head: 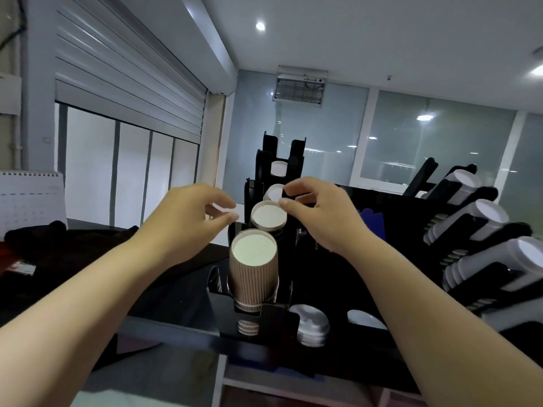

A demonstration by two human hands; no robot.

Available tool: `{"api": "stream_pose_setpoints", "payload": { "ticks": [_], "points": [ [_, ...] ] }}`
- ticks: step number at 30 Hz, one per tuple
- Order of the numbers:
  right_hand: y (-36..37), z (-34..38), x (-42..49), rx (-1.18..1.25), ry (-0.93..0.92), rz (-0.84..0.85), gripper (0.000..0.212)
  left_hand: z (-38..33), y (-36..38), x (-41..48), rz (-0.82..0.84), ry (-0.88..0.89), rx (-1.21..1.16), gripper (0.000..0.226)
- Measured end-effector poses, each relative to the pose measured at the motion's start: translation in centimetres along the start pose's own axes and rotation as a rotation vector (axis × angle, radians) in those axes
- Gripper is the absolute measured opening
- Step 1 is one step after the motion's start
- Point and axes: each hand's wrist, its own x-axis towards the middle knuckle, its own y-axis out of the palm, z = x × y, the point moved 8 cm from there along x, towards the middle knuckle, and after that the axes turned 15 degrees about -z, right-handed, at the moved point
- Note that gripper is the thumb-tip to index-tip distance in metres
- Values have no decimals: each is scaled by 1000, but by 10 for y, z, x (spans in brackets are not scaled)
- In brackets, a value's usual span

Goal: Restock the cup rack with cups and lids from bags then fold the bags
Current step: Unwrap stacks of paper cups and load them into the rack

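Several stacks of brown ribbed paper cups [253, 274] sit in the black tiered cup rack [277, 321], long axes tilted, white bases up toward camera. Left hand [188, 218] pinches a small white blurred piece [224, 212]. Right hand [320, 212] has curled fingers, thumb on the second stack's rim; can't tell if it grips.

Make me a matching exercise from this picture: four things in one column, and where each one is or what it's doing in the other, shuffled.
Things
1. brown cup stack
2. calendar
3. grey lids
4. left hand

Places or states
A. pinches a small white piece
B. stands at the far left
C. sits in the nearest slot of the black rack
D. lie low in the rack, right of the brown cups

Pairs: 1-C, 2-B, 3-D, 4-A
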Motion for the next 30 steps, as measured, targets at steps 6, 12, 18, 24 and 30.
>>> {"api": "stream_pose_setpoints", "payload": {
  "ticks": [6,12,18,24,30],
  "points": [
    [-57,34,-36,16,-96,-130,14,-66,-41,-15,-75,107,-165,6],
    [-96,34,-96,-79,-43,-112,19,-121,-38,-59,18,201,-309,14],
    [-126,-6,-166,-219,140,-41,22,-136,9,-112,198,174,-337,19],
    [-161,-74,-237,-342,371,7,23,-150,70,-174,383,121,-309,17],
    [-200,-147,-306,-337,560,16,17,-173,128,-239,491,-8,-309,7]
  ]
}}
